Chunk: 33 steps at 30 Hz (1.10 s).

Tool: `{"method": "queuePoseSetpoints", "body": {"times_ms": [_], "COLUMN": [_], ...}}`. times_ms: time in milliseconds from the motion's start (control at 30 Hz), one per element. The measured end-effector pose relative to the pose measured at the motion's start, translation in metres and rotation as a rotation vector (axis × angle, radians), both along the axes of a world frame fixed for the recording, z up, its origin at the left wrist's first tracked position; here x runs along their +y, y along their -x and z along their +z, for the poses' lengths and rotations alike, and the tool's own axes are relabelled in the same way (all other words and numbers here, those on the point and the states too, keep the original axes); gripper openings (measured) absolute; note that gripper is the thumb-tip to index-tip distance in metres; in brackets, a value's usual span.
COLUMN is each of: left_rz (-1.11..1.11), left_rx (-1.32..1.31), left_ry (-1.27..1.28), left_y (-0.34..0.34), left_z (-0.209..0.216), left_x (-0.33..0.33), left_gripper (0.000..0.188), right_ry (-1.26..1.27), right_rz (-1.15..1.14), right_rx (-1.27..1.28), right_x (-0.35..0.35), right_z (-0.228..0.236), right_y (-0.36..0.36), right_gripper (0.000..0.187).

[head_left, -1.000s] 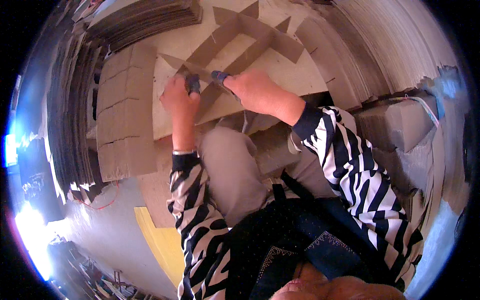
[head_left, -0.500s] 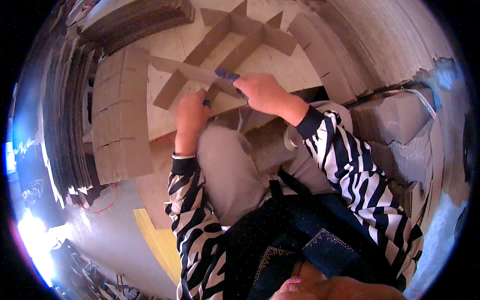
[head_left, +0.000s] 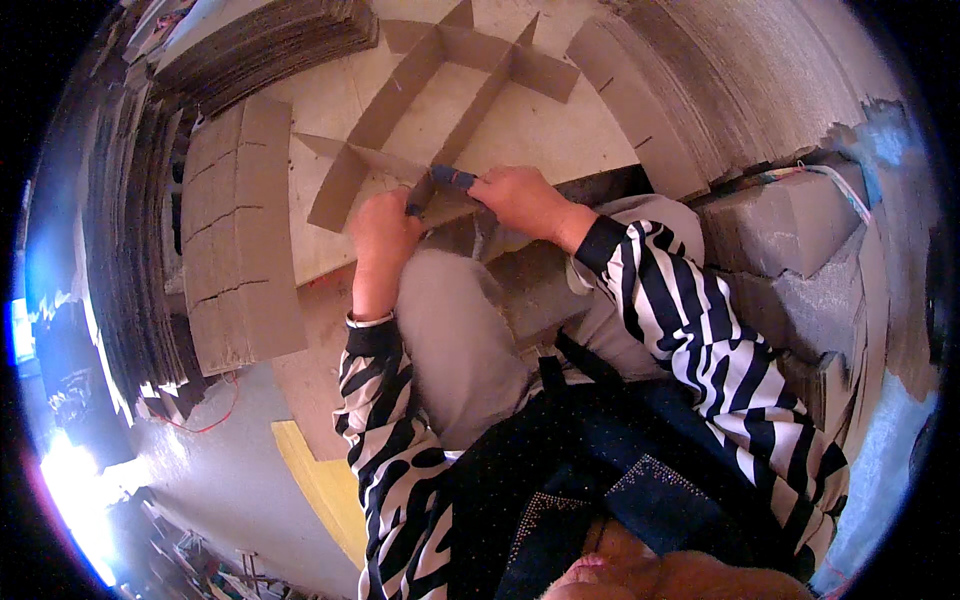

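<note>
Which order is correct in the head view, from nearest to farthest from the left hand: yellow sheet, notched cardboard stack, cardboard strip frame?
1. Cardboard strip frame: its near end is right at the left hand.
2. Notched cardboard stack: to that hand's left.
3. Yellow sheet: toward the picture's lower left.

At 11 o'clock from centre, I see the left hand (head_left: 388, 228) with most fingers curled out of sight; its exact grip I cannot confirm. Just past 12, the right hand (head_left: 525, 203) hides its own palm, and its fingertips partly cover a joint of the cardboard divider (head_left: 398, 92). The upper edge cuts off the cardboard stack (head_left: 265, 42) at 11 and the larger pile (head_left: 705, 85) between 1 and 2. Clutter (head_left: 220, 572) between 7 and 8 is too indistinct to identify.
</note>
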State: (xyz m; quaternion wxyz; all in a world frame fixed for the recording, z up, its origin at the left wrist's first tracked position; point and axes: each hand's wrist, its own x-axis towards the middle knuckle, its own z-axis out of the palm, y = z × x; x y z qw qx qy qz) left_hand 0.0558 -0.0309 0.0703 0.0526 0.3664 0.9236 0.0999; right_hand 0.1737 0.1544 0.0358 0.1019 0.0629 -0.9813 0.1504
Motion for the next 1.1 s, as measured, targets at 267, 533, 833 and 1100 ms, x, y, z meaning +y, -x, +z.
{"method": "queuePoseSetpoints", "body": {"times_ms": [267, 533, 833, 1100], "left_rz": [0.199, 0.050, 0.230, 0.298], "left_rx": [0.008, 0.204, 0.175, 0.191], "left_ry": [-0.423, -0.100, 0.230, -0.004], "left_y": [0.032, 0.108, 0.119, 0.113], "left_z": [0.018, 0.002, 0.034, -0.009], "left_x": [-0.048, 0.030, -0.013, 0.001], "left_gripper": [0.032, 0.045, 0.025, 0.043], "right_ry": [0.042, -0.401, 0.147, 0.546], "right_rz": [-0.642, -0.969, -0.662, -0.164], "right_rx": [-0.059, 0.043, 0.245, -0.075], "right_x": [0.094, 0.198, 0.122, 0.053], "right_z": [0.074, -0.026, 0.083, 0.064], "right_y": [-0.044, -0.139, -0.046, 0.078], "right_gripper": [0.042, 0.031, 0.027, 0.037]}}
